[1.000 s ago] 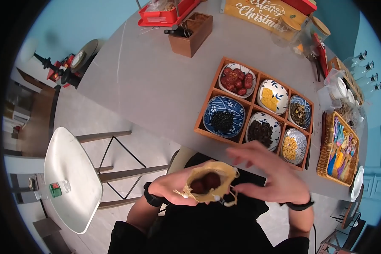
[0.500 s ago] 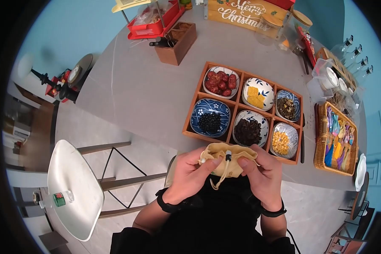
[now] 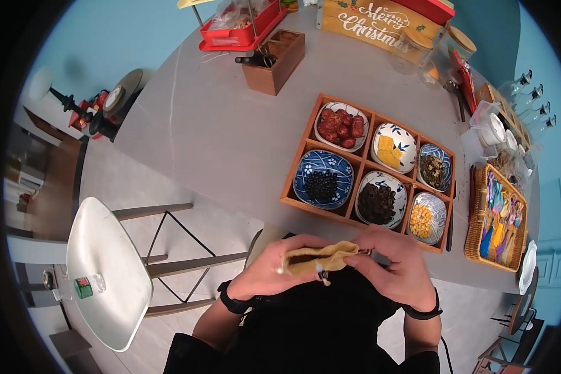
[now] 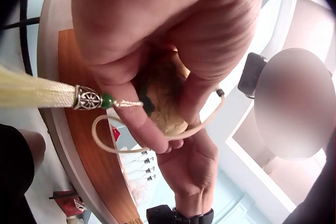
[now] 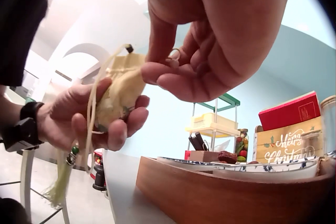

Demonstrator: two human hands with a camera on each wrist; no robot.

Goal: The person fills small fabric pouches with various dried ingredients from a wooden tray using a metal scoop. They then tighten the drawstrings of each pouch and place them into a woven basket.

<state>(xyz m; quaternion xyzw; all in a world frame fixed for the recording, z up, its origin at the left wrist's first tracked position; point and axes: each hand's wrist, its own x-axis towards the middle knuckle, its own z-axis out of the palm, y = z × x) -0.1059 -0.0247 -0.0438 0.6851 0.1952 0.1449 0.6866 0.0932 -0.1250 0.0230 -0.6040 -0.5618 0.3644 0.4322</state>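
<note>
In the head view a cream drawstring pouch [image 3: 318, 258] is held over the person's lap, its mouth narrowed to a slit. The left hand [image 3: 271, 268] curls round the pouch's body, as the right wrist view also shows, with fingers round the pouch [image 5: 119, 98]. The right hand [image 3: 396, 265] pinches the pouch's rim at its right end between thumb and finger. A cord loop [image 4: 107, 148] and a pale tassel [image 4: 37, 90] with a green bead hang from the pouch near the left hand. What is inside the pouch cannot be made out.
A divided wooden tray [image 3: 330, 215] with several bowls of dried foods stands just beyond the hands. Right of it lies a wicker basket [image 3: 474, 246] of tassels. A wooden box [image 3: 274, 71] stands farther back, and a white chair [image 3: 106, 249] is at the left.
From both hands holding the pouch's rim with its front facing up, the left hand has moved round its body. The pouch has tilted, showing its narrowed mouth; the right hand stays at the rim.
</note>
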